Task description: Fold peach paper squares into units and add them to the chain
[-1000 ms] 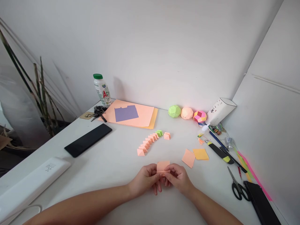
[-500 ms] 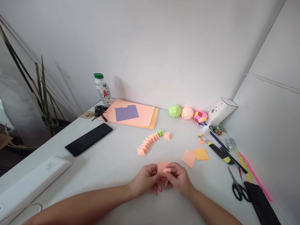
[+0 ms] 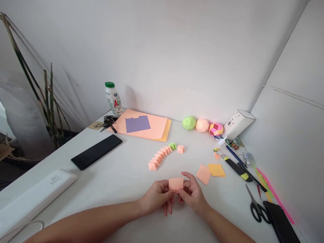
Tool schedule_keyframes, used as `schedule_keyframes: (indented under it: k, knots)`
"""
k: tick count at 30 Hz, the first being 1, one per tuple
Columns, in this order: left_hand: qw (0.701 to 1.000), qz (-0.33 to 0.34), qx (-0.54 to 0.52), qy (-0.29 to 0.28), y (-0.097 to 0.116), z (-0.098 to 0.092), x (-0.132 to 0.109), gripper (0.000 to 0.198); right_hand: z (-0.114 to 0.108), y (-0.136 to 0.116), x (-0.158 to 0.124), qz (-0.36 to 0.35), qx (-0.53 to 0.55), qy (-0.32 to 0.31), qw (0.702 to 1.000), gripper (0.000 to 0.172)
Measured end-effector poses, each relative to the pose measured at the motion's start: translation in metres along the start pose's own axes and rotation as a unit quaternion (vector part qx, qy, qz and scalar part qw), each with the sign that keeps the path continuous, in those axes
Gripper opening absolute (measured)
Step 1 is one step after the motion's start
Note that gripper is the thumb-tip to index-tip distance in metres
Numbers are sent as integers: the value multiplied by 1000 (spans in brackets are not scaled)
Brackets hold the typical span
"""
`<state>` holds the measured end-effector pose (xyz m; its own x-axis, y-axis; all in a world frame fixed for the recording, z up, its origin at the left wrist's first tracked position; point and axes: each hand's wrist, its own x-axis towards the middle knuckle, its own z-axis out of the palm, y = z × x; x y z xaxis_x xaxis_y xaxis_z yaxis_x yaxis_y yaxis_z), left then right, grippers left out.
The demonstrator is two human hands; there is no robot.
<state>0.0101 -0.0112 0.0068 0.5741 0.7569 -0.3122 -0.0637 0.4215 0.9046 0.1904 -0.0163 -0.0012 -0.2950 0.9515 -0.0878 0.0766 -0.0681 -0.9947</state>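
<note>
Between my two hands, above the front of the table, is a small peach paper square [image 3: 176,183]. My left hand [image 3: 158,197] pinches its lower left edge with the thumb in front. My right hand [image 3: 193,195] grips the lower right edge between thumb and fingers, its index finger raised off the paper. Beyond them a curved row of folded peach paper pieces [image 3: 158,156] ends in green folded pieces [image 3: 172,146]. One more folded peach piece [image 3: 180,149] lies beside that row. Peach paper squares [image 3: 203,174] and orange paper squares [image 3: 217,170] rest to the right.
At the back stand paper balls [image 3: 189,123] and a white box [image 3: 239,124]. Scissors [image 3: 257,206], a cutter [image 3: 236,167] and a black phone [image 3: 282,219] line the right edge. A black tablet-like slab [image 3: 97,152], white power strip [image 3: 35,202], paper sheets [image 3: 159,126] and a bottle [image 3: 114,99] are left.
My right index finger has lifted off the top of the paper and now points up. The paper has shifted slightly left and down in view, still held by both hands.
</note>
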Motion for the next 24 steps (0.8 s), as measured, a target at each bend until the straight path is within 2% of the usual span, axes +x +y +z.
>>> schedule_keyframes:
  k: [2,7,19,24]
  knots:
    - [1000,3,-6,10,0,1,0,37,-1,-2,1,-2,0,-19,1000,53]
    - [999,23,-24,9,-2,2,1,40,-1,-5,2,-9,-47,-67,997,21]
    - [999,23,-11,30,-6,3,1,39,-2,-8,2,25,-29,-58,998,29]
    - [995,64,67,25,-6,4,-4,35,-1,-10,2,12,-37,-66,997,32]
